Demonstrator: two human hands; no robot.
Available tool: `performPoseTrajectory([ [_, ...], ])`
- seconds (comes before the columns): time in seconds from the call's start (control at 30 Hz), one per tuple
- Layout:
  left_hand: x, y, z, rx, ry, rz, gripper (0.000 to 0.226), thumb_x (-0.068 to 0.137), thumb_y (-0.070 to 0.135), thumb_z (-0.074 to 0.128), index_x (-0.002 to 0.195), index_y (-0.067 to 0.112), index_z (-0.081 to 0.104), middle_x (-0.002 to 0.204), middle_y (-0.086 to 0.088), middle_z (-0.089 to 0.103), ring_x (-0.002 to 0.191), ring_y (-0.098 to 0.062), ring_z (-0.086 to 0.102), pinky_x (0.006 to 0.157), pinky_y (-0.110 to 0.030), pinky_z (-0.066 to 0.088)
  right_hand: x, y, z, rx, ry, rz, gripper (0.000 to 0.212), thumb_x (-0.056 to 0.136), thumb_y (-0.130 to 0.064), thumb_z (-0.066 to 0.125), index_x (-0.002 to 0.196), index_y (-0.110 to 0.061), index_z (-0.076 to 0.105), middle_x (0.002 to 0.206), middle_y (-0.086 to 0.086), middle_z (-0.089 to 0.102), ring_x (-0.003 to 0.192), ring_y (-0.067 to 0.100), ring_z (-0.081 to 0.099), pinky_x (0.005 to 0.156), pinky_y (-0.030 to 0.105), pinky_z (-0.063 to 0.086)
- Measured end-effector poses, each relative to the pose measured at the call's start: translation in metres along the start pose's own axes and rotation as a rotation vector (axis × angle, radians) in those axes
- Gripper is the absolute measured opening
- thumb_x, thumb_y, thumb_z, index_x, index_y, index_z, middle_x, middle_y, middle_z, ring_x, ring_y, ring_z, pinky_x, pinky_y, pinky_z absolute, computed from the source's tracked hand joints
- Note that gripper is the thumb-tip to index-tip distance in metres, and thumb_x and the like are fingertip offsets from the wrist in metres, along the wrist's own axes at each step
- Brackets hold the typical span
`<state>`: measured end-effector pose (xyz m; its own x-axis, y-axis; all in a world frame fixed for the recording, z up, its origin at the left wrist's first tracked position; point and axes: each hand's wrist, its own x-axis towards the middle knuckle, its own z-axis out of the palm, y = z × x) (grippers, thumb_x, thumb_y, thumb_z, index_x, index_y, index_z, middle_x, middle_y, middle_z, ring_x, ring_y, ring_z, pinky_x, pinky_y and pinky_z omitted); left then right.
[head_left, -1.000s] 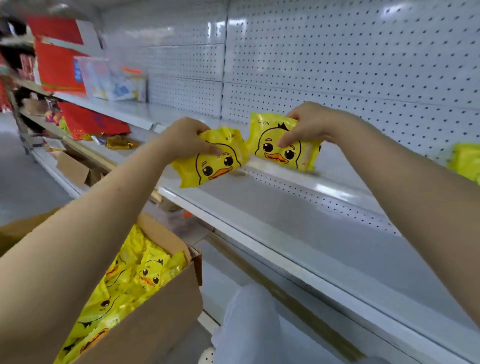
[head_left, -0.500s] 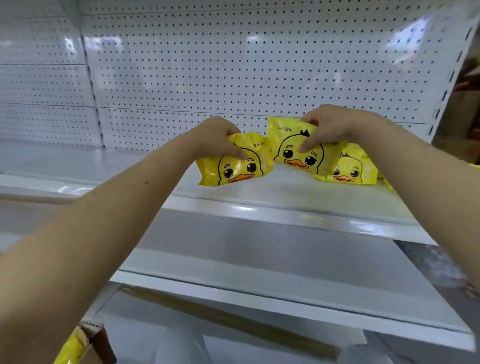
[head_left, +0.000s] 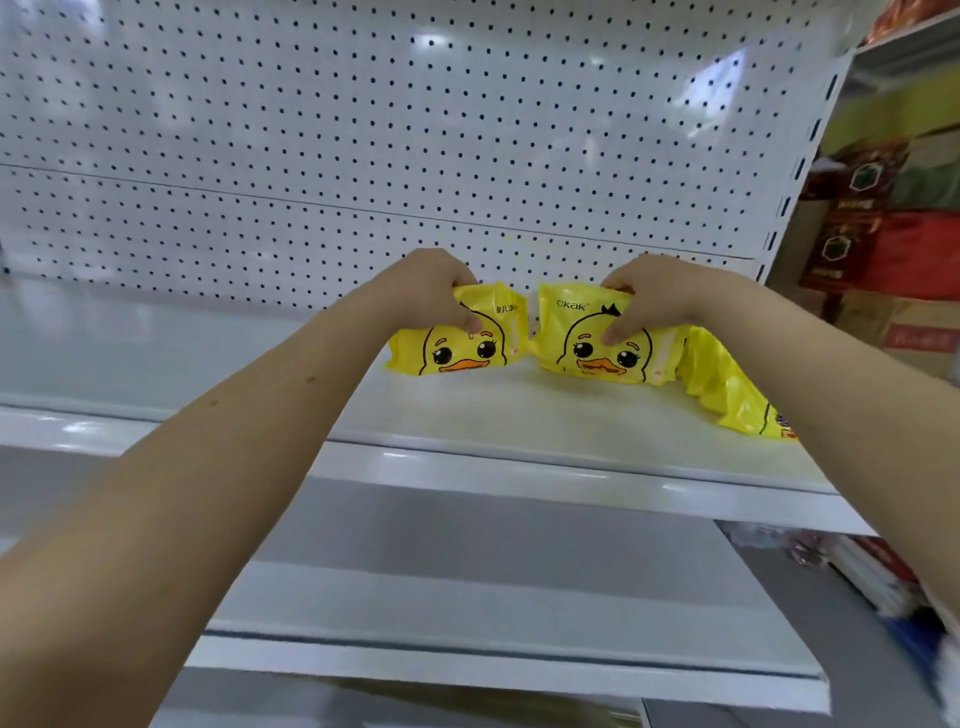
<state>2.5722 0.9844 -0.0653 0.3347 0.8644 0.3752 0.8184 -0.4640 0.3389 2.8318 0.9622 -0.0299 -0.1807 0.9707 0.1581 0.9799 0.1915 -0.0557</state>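
You are gripping the left duck pack (head_left: 462, 348), a yellow pouch with a cartoon duck face, in your left hand (head_left: 431, 291). Your fingers are curling over its top edge and your thumb is pressing on its front. Your right hand (head_left: 654, 299) is pinching the right duck pack (head_left: 597, 343) the same way, with the thumb lying on the duck's forehead beside the printed "ckak". You are holding both packs upright with their faces towards you, side by side and nearly touching. They are sitting towards the back of the white shelf (head_left: 519, 421), close to the pegboard back panel (head_left: 363, 156) and right of the shelf's middle. I cannot tell whether their bottom edges are resting on the shelf. More yellow packs (head_left: 727, 384) are lying just beside the right duck pack and running towards the shelf's right end, partly behind your right forearm. A lower shelf (head_left: 467, 597) is jutting out beneath, and red boxes (head_left: 883, 244) are standing in the next bay on the right.
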Motion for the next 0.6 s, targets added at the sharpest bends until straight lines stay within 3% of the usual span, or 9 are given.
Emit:
performPoseTrajectory([
  [0.1,0.009,-0.005,0.009,0.040,-0.014,0.001,0.026,0.075,0.036,0.076,0.095,0.020,0.069,0.076,0.008,0.058,0.076,-0.013,0.052,0.056,-0.022,0.035,0.011,0.013,0.011,-0.066,-0.011,-0.009,0.032,0.071,-0.033,0.080,0.096,-0.021,0.064,0.093,-0.002,0.061,0.083,0.019,0.053,0.064,0.028,0.039],
  [0.23,0.018,-0.011,0.015,0.063,-0.032,-0.009,0.021,0.076,0.035,0.075,0.090,0.022,0.066,0.075,0.008,0.058,0.073,-0.012,0.052,0.057,-0.024,0.035,0.021,0.033,0.029,-0.088,0.079,0.006,0.052,0.073,-0.028,0.078,0.120,-0.017,0.058,0.107,0.000,0.056,0.092,0.016,0.043,0.073,0.029,0.035],
  [0.37,0.028,-0.013,0.023,0.052,-0.042,-0.014,0.020,0.075,0.035,0.076,0.079,0.027,0.058,0.071,0.012,0.050,0.067,-0.005,0.047,0.055,-0.023,0.032,0.026,0.047,0.041,-0.120,0.060,0.013,0.044,0.072,-0.032,0.078,0.108,-0.015,0.059,0.090,-0.003,0.054,0.091,0.020,0.051,0.068,0.031,0.040],
  [0.5,0.032,-0.010,0.032,0.087,-0.049,0.005,0.028,0.075,0.037,0.076,0.096,0.021,0.066,0.076,0.011,0.053,0.080,-0.015,0.051,0.062,-0.026,0.036,0.027,0.050,0.042,-0.137,0.100,0.017,0.051,0.073,-0.033,0.078,0.117,-0.019,0.056,0.103,-0.001,0.058,0.092,0.019,0.048,0.073,0.033,0.044],
  [0.6,0.035,-0.006,0.034,0.104,-0.040,0.011,0.034,0.074,0.038,0.075,0.099,0.016,0.068,0.084,0.001,0.060,0.080,-0.017,0.052,0.062,-0.026,0.040,0.028,0.051,0.047,-0.165,0.123,0.003,0.059,0.072,-0.033,0.078,0.124,-0.021,0.051,0.114,0.001,0.055,0.103,0.022,0.049,0.079,0.036,0.046],
])
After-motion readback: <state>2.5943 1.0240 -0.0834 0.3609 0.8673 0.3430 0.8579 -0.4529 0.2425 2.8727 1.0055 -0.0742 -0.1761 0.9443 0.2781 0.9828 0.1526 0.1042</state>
